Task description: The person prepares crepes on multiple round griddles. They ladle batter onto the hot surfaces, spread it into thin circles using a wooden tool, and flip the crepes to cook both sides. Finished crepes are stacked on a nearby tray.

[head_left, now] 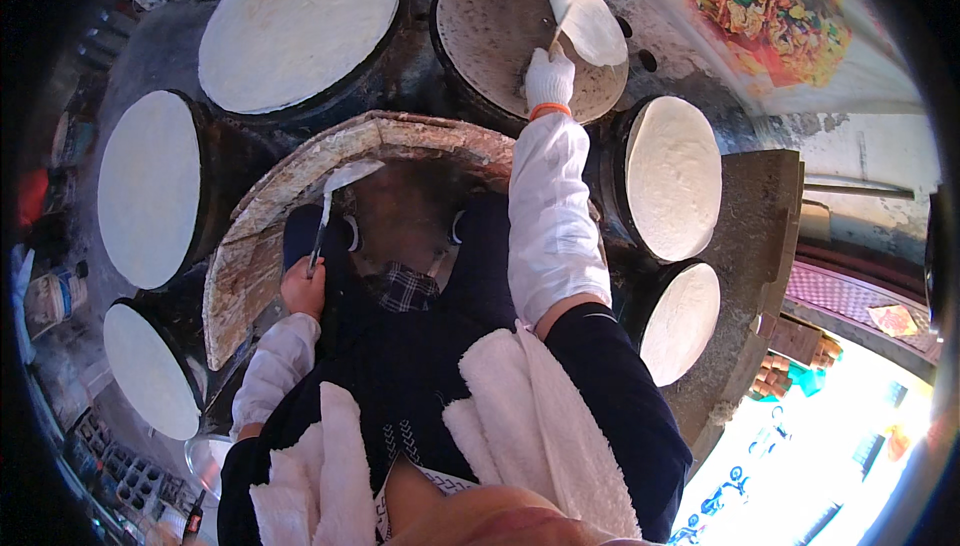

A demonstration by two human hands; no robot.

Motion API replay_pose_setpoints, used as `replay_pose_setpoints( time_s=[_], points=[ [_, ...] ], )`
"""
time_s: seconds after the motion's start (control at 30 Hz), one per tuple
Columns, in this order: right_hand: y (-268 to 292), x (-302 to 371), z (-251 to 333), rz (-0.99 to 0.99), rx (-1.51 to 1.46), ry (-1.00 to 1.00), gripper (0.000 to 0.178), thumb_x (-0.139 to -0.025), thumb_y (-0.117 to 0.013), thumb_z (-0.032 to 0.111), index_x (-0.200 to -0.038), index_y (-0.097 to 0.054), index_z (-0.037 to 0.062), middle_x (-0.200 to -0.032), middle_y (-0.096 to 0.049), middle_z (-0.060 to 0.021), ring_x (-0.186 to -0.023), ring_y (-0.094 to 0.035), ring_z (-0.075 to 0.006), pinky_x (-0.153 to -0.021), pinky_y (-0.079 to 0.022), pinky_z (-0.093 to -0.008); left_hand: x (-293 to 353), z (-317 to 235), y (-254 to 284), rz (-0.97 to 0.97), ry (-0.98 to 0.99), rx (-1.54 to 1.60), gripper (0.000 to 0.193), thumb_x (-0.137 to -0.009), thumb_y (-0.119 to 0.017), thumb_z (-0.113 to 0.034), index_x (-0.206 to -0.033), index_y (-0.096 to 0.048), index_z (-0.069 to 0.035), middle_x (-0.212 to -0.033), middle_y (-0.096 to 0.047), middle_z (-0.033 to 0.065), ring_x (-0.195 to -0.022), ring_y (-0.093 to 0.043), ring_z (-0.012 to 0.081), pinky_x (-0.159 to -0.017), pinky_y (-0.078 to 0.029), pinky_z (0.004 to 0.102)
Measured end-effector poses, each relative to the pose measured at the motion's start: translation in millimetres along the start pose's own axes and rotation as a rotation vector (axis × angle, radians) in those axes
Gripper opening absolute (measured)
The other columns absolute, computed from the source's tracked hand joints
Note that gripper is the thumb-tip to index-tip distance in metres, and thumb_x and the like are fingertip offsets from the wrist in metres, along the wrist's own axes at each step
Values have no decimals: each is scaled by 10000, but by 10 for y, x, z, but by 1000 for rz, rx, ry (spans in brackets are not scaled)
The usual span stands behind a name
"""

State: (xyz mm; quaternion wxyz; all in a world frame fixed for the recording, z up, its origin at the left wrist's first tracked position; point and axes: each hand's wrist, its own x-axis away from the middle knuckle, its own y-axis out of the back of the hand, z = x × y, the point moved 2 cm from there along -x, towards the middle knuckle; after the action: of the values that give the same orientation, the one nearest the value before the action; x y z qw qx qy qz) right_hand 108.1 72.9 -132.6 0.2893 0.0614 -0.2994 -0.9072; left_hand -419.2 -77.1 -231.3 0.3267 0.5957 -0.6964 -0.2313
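My right hand (550, 82), in a white knitted glove with an orange band at the wrist, grips the short handle of a spreader (590, 21) over a round griddle (490, 31). White batter coats the spreader's head; how much lies on the griddle beneath it I cannot tell. The rest of that griddle's surface is bare and brown-grey. Low on the left, my bare left hand (303, 288) is closed round the dark handle of what looks like a ladle (352, 175). Its shaft and head are coated white, and the head is near the inner edge of the curved wooden ledge.
Several griddles with white batter sheets surround me, including a large far-left one (300, 26) and a right one (674, 178). A crusted, curved wooden ledge (250, 236) stands between me and them. White towels (530, 406) hang over my front.
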Motion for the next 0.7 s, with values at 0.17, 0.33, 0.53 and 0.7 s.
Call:
replay_pose_setpoints(
  time_s=[0.17, 0.33, 0.53, 0.7],
  points=[
    [549, 106, -213, 38, 109, 299, 462, -903, -600, 278, -1306, -626, 53, -1100, -696, -256, -1063, -677, -372, -915, -513, -401, -16, -41, -41, 18, -23, -57, 178, -852, -664, -219, -931, -745, -81, -916, -724, 147, -875, -688, 349, -801, -534, 442],
    [969, -272, -802, -13, 148, 289, 447, -903, -617, 306, -1272, -654, 57, -1021, -719, -237, -986, -710, -342, -859, -532, -395, -29, -21, -74, 14, -40, -52, 179, -852, -660, -219, -931, -742, -81, -906, -723, 139, -884, -684, 349, -806, -530, 446],
    [464, -300, -231, 199, 192, 277, 493, -918, -594, 333, -1297, -616, 19, -1101, -680, -281, -1082, -647, -419, -946, -488, -427, -42, -25, -125, 45, -16, -89, 187, -848, -656, -226, -929, -740, -80, -904, -722, 143, -874, -684, 354, -790, -532, 451],
    [432, -17, -299, 310, 160, 412, 509, -920, -611, 355, -1367, -588, 114, -1093, -690, -260, -1046, -671, -390, -912, -510, -435, -38, -53, -148, 43, -47, -84, 191, -850, -650, -228, -923, -733, -72, -880, -711, 160, -853, -680, 367, -763, -529, 466]
  ],
)
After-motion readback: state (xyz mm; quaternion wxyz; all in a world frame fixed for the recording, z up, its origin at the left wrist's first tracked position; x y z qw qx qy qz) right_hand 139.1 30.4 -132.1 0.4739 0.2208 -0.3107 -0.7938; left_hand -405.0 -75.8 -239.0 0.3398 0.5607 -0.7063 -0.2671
